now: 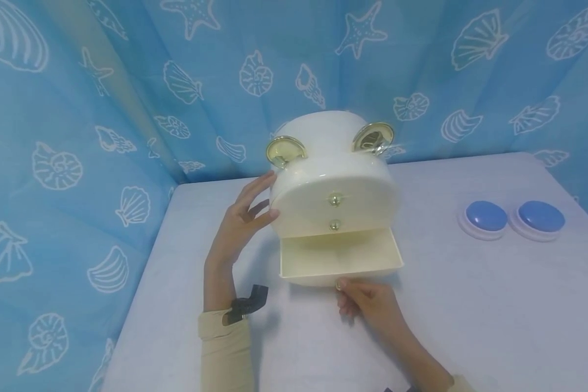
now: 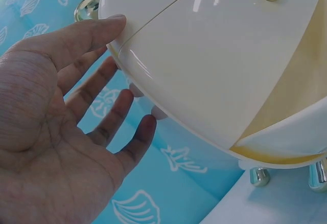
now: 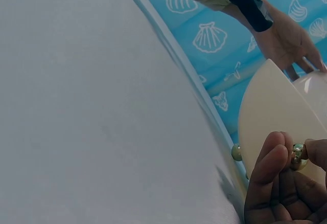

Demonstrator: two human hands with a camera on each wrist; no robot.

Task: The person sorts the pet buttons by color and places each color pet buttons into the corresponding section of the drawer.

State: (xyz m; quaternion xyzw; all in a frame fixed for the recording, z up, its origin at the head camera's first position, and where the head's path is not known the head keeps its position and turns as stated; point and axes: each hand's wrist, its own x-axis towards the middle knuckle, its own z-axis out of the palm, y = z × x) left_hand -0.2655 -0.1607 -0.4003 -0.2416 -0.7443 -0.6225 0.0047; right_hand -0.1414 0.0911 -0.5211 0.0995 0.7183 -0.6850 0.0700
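A cream-white rounded drawer box (image 1: 333,174) with two gold ear-like discs stands on the table. Its bottom drawer (image 1: 340,253) is pulled out and holds nothing, while the two drawers above sit closed, each with a gold knob. My right hand (image 1: 372,305) pinches the gold knob (image 3: 299,156) on the front of that bottom drawer between thumb and fingers. On the box's left side, my left hand (image 1: 242,223) rests its spread fingertips; in the left wrist view the thumb (image 2: 110,29) touches the white surface near a seam.
Two round blue-topped objects with white bases, one (image 1: 487,216) beside the other (image 1: 540,218), lie on the white table (image 1: 470,321) at the right. A blue curtain (image 1: 294,54) with shell prints hangs behind and to the left. Small gold feet (image 2: 259,177) show under the box.
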